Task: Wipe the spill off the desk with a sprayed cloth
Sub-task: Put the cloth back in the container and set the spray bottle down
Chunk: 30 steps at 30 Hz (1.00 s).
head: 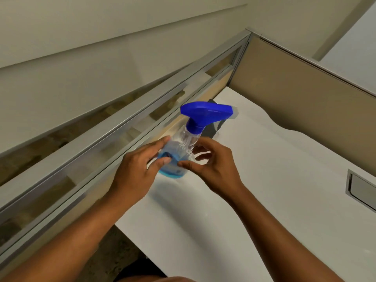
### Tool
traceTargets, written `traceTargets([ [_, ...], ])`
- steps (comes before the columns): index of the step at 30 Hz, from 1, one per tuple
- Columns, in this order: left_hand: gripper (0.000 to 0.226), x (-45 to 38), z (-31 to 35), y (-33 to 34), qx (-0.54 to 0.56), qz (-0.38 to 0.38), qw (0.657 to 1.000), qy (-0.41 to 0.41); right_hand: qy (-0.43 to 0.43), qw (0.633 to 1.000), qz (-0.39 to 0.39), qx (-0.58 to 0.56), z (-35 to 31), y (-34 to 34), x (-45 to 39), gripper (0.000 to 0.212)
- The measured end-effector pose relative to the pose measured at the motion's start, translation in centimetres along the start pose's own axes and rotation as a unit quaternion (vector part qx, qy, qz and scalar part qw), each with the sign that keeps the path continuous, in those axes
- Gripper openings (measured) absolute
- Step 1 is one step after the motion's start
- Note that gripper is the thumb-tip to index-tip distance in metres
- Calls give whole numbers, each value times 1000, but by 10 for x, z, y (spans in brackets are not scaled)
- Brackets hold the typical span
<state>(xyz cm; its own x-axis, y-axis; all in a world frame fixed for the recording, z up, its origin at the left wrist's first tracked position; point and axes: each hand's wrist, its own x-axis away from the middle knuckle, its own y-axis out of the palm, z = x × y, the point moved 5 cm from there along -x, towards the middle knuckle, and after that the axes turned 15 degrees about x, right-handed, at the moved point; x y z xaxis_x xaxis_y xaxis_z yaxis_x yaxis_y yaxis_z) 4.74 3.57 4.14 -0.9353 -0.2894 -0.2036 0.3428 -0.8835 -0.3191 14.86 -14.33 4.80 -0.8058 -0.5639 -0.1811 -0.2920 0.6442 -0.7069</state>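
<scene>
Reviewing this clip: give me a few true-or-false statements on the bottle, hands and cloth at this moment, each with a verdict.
1. The spray bottle has a blue trigger head. True.
2. Both hands are at the bottle's lower body. True: left hand, right hand.
3. A hand is wiping with the dark cloth. False: it lies behind the bottle, untouched.
4. The bottle is full to the neck. False: blue liquid fills only the bottom.

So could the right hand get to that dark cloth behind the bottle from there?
Probably yes. The right hand is open beside the spray bottle, and bare desk leads past the bottle's right side to the cloth.
</scene>
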Motion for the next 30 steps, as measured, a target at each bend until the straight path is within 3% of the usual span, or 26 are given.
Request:
traceTargets([
  [6,67,-75,-10,29,-6,-94,995,-20,84,990,117,3,11,-14,-23,45],
  [17,62,-90,-86,60,55,-90,987,-123,181,979,58,79,63,46,-44,55],
  [30,60,-76,-98,66,52,-57,992,-102,173,980,41,89,61,58,-33,49],
])
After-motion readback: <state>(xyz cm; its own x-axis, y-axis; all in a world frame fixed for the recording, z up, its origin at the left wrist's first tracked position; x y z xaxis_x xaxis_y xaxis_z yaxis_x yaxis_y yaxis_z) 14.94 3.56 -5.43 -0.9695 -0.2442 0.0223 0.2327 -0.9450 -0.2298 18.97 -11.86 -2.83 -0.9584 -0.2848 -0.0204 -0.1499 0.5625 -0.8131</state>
